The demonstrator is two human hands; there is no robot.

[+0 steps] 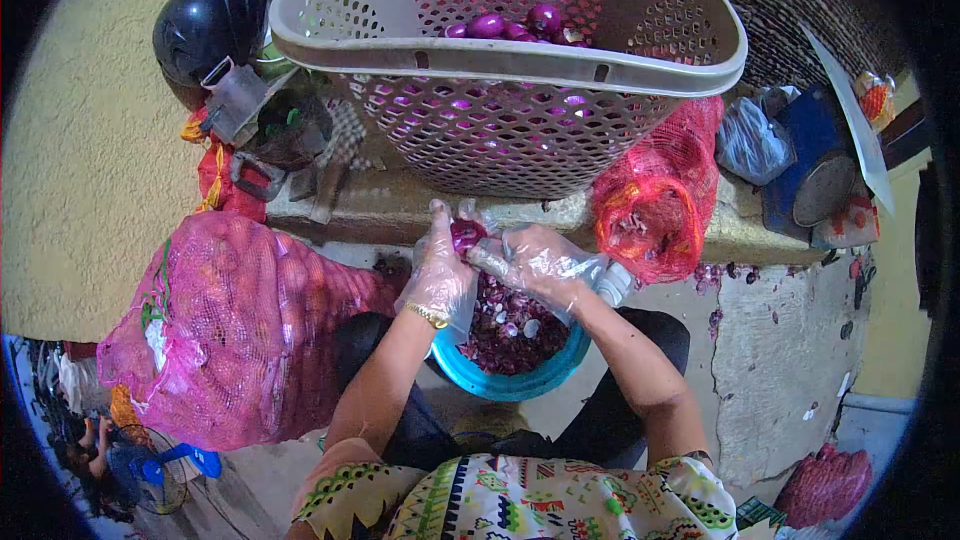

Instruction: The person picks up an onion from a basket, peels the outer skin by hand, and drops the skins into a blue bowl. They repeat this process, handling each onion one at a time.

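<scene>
A purple onion (pixel 466 236) is held between my two hands, above a blue basin (pixel 505 387) of onion skins and scraps (pixel 510 332). My left hand (pixel 442 265), in a clear plastic glove with a gold watch at the wrist, has its fingers closed round the onion's left side. From the right, my right hand (pixel 540 262), also gloved, presses its thumb and fingers against the same onion; whether it grips a small tool cannot be made out. Beyond the hands stands a large perforated basket (pixel 500 130) with purple onions (pixel 520 24) inside.
A big pink mesh sack (pixel 235 330) of onions bulges at the left. An open red mesh sack (pixel 655 210) lies right of the basket on a concrete ledge (pixel 400 205). Plastic bags (pixel 752 140) and a blue container (pixel 800 165) sit at the right.
</scene>
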